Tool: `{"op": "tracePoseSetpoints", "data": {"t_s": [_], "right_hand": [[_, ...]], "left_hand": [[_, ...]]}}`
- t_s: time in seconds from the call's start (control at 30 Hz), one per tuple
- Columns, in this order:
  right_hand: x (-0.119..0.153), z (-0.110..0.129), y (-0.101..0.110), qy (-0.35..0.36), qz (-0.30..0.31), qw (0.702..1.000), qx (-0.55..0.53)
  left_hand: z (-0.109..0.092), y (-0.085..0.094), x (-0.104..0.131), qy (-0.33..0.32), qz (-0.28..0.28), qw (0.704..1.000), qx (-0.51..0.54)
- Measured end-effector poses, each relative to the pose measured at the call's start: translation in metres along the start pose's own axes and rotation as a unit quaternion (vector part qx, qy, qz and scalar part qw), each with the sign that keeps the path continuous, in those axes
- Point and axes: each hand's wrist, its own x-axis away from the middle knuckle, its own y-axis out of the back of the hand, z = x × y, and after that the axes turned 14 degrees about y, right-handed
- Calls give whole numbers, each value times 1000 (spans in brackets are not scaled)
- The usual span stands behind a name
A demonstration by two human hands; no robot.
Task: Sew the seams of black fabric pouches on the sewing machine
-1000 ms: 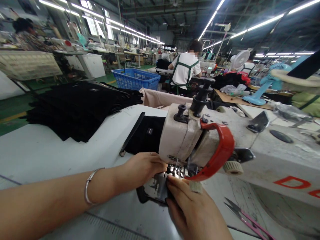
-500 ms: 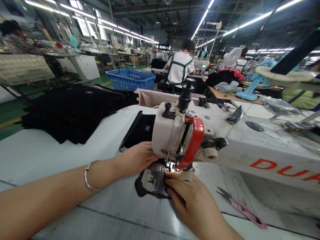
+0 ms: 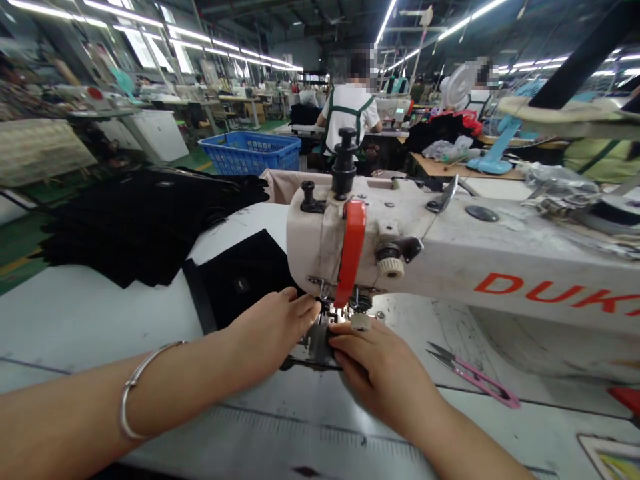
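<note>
A black cloth piece [image 3: 260, 257] with a small label [image 3: 241, 285] lies on the pale worktop [image 3: 110, 327] just left of the sewing machine's [image 3: 450, 233] head, a darker band running along its left edge. Its near part passes behind the left hand [image 3: 265, 333], whose bent fingers reach close to the lit needle area; whether they pinch the cloth or merely press on it cannot be told. The right hand [image 3: 377, 360] sits on the other side of a dark metal plate [image 3: 317, 343], fingers bent and their tips beside the presser foot; what, if anything, they grip is hidden. A metal bracelet [image 3: 127, 393] circles the left wrist. Above the hands hangs a red lever [image 3: 351, 253]. Pink-handled snips [image 3: 475, 377] rest right of the right hand. A stack of black cloth [image 3: 115, 220] lies at the worktop's far left, with a blue basket [image 3: 250, 157] beyond it, near a co-worker [image 3: 350, 110] in a white shirt.
</note>
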Motion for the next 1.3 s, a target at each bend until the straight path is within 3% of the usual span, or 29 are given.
{"op": "tracePoseSetpoints", "data": {"t_s": [0.17,0.3,0.37,0.5,0.6,0.8,1.0,1.13,1.23,1.3], "right_hand": [[-1,2,1,1,-3,1000,0],[-1,3,0,5,-2,1000,16],[0,3,-1,16,-7,1000,24],[3,2,-4,46,-8,998,40],[5,2,-5,64,-12,996,61],[5,10,-9,68,-28,993,94],[4,9,-15,59,-24,991,116],[2,14,4,9,3,1000,-10],[2,21,27,-8,95,979,-180],[4,23,37,4,158,958,-239]], "left_hand": [[28,17,-19,-46,-4,996,70],[47,12,-10,-75,1,992,99],[40,6,2,-42,-5,995,95],[1,2,23,51,7,997,54],[-17,-2,32,74,-3,995,67],[-8,-16,39,52,-24,991,123],[14,-15,18,28,-15,990,134],[18,-2,15,24,11,992,126],[-1,15,38,5,25,992,123],[-21,25,59,-25,28,991,131]]}}
